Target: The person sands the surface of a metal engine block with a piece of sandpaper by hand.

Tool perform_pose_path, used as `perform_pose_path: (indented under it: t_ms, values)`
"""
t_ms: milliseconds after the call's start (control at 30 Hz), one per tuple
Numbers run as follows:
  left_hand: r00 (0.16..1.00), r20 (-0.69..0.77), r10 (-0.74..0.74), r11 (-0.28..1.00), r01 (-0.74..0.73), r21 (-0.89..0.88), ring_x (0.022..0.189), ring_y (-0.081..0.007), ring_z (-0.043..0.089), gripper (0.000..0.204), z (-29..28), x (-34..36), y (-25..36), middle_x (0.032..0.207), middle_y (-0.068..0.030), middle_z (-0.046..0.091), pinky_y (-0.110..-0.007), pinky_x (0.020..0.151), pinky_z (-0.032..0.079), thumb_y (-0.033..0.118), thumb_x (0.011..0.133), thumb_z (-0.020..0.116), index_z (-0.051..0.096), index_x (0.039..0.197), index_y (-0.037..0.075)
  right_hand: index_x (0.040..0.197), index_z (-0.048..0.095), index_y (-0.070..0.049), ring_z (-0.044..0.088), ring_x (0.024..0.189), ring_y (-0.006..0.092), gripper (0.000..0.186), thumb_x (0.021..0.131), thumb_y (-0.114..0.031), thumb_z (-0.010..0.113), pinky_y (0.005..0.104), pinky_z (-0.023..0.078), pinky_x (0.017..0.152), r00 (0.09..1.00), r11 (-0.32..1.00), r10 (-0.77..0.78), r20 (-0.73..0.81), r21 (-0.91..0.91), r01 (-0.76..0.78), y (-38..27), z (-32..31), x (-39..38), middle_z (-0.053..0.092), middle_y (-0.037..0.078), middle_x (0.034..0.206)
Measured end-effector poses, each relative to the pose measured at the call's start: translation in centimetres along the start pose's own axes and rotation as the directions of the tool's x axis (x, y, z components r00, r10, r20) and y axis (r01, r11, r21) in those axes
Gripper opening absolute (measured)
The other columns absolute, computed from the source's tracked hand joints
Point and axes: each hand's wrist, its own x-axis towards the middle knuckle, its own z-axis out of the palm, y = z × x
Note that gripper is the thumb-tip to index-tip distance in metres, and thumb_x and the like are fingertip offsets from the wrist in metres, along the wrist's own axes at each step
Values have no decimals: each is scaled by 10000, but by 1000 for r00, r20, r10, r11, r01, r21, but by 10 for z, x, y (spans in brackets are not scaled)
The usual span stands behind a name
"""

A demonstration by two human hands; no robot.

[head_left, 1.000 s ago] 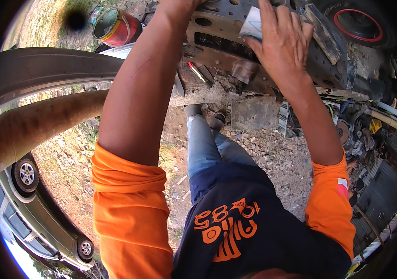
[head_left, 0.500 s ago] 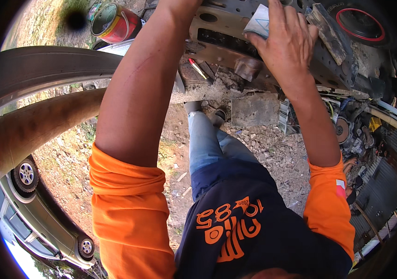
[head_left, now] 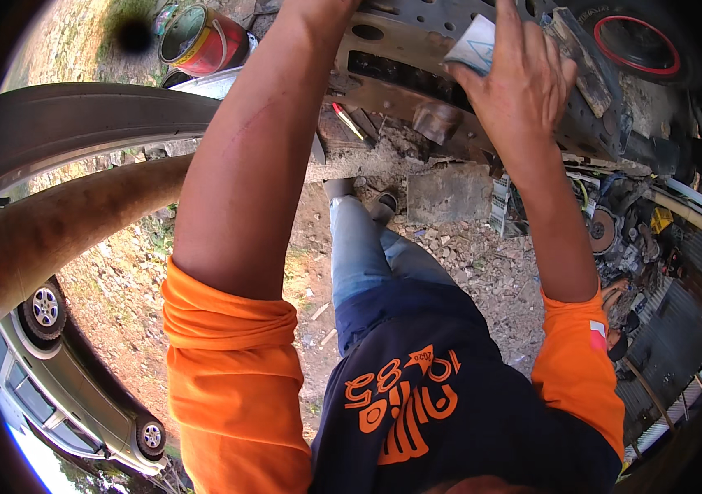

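My right hand lies over a large flat metal engine part with round holes and a long dark slot. Between its thumb and fingers is a piece of white sheet with blue lines, which looks like folded sandpaper; it rests on or just above the metal face. My left forearm reaches up past the top edge, so the fingers of my left hand are out of sight. A red-and-yellow pen-like tool lies on the ledge below the engine part, close to a rounded rusty metal piece.
A red bucket stands at the upper left, near a thick brown pipe. A wood block and a red-rimmed wheel are at the upper right. Machine parts pile up at the right; a parked car is at lower left.
My right hand has slid slightly to the right over the metal with the sandpaper. The left forearm has barely shifted.
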Motion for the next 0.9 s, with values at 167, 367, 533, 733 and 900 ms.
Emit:
perform_pose_path:
  t_ms: [167,367,533,733,900]
  values:
    - [999,-1,-53,999,53,4,1250,-445,619,720,-1,-6,-3,1277,-333,651,-484,1055,496,567,962,581,662,1265,-81,1496,439,-20,562,1062,354,979,659,-205,911,504,390,911,995,998,56,77,-24,-55,4,2,-13,587,163,1089]
    - [997,16,-75,997,75,-10,1249,-437,623,726,-2,-8,5,1281,-316,658,-473,1059,497,584,954,587,680,1245,-74,1468,474,-23,572,1037,353,943,657,-216,914,517,391,909,998,997,60,31,54,-62,-4,7,-7,585,165,1076]
    - [997,17,-72,997,72,-2,1224,-439,639,721,-5,-10,5,1264,-316,666,-470,1035,515,578,953,596,683,1236,-80,1459,488,-32,571,1034,343,921,666,-232,912,510,397,910,999,999,45,17,-26,-44,1,4,-5,586,155,1075]
    - [1000,-5,-25,1000,25,10,1216,-446,640,712,-7,-12,1,1256,-336,659,-485,1024,517,560,956,596,683,1218,-97,1454,479,-28,570,1053,337,927,661,-235,912,503,398,908,996,996,80,39,46,-82,8,-5,-15,591,151,1075]
    - [999,6,-37,999,37,-18,1213,-453,638,701,1,-7,-4,1233,-349,661,-491,1021,515,551,964,580,693,1179,-106,1431,500,-19,566,1038,348,903,653,-219,915,506,395,906,999,1000,22,32,14,-23,-6,7,-4,586,150,1064]
